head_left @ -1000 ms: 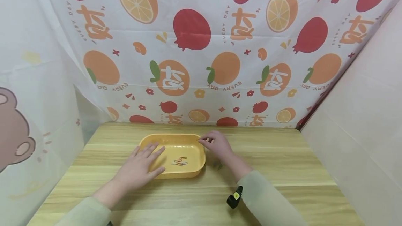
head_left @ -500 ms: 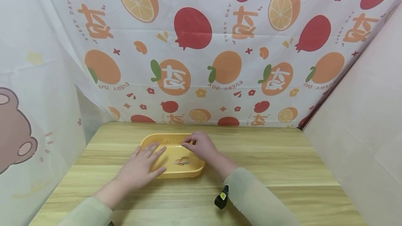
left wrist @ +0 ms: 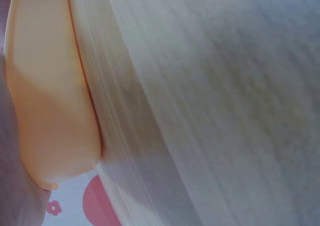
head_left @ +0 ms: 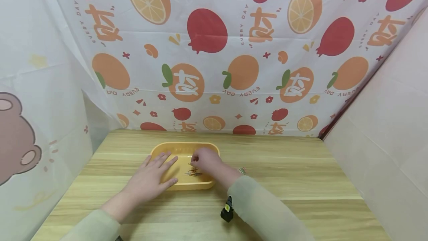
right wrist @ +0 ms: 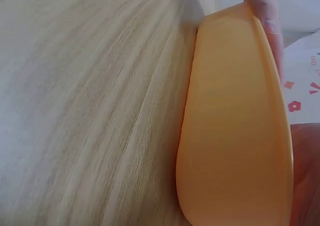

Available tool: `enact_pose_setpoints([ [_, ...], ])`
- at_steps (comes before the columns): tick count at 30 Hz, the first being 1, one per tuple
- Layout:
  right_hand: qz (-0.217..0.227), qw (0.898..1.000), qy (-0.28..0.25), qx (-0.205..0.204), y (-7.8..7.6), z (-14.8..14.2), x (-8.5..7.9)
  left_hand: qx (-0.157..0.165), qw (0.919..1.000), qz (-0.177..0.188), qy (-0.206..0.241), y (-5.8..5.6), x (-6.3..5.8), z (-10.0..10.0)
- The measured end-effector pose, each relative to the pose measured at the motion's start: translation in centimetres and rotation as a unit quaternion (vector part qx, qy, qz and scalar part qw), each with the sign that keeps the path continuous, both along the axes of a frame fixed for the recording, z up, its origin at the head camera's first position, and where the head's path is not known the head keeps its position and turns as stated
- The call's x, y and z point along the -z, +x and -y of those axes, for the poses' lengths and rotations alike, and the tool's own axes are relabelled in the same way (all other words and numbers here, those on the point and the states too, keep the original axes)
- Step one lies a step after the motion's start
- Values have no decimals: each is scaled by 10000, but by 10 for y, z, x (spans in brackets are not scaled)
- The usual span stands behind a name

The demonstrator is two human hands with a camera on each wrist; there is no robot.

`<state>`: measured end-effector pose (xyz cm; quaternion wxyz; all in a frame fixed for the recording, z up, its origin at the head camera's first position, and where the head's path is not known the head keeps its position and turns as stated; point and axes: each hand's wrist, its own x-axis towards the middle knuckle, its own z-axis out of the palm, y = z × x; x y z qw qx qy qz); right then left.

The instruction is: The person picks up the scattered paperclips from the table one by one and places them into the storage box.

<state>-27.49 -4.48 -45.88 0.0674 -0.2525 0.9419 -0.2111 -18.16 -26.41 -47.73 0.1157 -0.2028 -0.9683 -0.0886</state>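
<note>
Pale wood-grain table (head_left: 294, 181), toward far edge: we note left hand (head_left: 149, 178) splayed over rounded yellow plastic tray (head_left: 192, 186), right hand (head_left: 205, 160) pinching small wire paperclip (head_left: 189, 163); slackening could drop it.

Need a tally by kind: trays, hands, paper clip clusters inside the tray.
Tray: 1
Left hand and right hand: 2
Paper clip cluster: 1 (individual clips too small to count reliably)
Total: 4

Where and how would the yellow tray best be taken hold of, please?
Probably by the rim at its two short ends, from left and right: the tray sits flat, its wall rises all round, and paper clips lie inside, so keep it level.
</note>
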Motion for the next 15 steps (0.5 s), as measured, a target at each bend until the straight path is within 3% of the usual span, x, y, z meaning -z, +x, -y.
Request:
enact_pose_setpoints([
  [15,-209,9946,1012,-22,0,14,10,3,10000,67,62,1,-2,0],
])
